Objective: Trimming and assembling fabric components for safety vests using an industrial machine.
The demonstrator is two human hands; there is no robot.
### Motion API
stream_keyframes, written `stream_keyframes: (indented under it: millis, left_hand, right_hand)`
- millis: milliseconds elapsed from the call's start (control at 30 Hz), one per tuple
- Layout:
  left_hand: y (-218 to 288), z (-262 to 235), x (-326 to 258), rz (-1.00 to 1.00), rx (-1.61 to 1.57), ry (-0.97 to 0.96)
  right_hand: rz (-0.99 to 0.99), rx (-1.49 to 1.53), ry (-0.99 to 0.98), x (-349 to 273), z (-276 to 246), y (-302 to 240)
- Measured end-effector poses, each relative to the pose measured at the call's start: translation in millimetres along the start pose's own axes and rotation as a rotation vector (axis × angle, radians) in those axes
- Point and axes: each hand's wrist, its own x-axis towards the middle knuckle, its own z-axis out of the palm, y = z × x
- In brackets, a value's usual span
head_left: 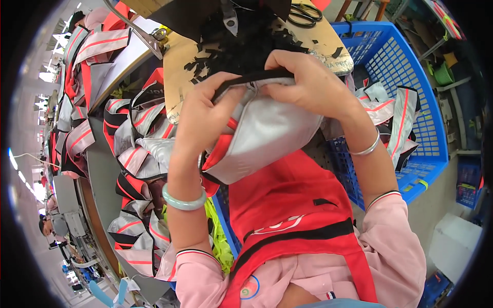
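Between my hands hangs a silver-grey sewn fabric piece (272,131) with black binding along its upper edge and red panels at its left side. My left hand (204,115) pinches the bound edge at the left, thumb on the near side. Further right, my right hand (310,87) grips the same edge between thumb and fingers. The piece is held up in front of a wooden board (179,56) heaped with black fabric scraps (236,49). Just beyond the scraps, a pointed metal machine part (230,23) comes down. What lies inside the folded piece is mostly hidden.
Black-handled scissors (305,14) lie on the board's far right. A blue plastic basket (382,38) at the right holds similar silver and red pieces (403,123). More such pieces (136,159) are heaped at the left. Yellow-green material (221,241) shows beside my red apron (287,205).
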Motion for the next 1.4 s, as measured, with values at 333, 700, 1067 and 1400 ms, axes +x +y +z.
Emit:
stream_keyframes:
  millis: [333,700,1067,1400]
  left_hand:
    - [-23,-24,58,-0.273,0.079,-0.191]
    - [-37,-25,85,-0.366,-0.096,-0.180]
    - [-41,-43,92,-0.412,-0.211,-0.093]
    - [-15,-12,27,-0.261,0.106,-0.537]
  right_hand:
    - [0.130,0.020,-0.140,53,-9,22]
    - [0.169,0.066,-0.151,78,-6,43]
    - [0.182,-0.031,0.017,78,-16,37]
    - [-0.266,0.066,-0.351,-34,-9,-19]
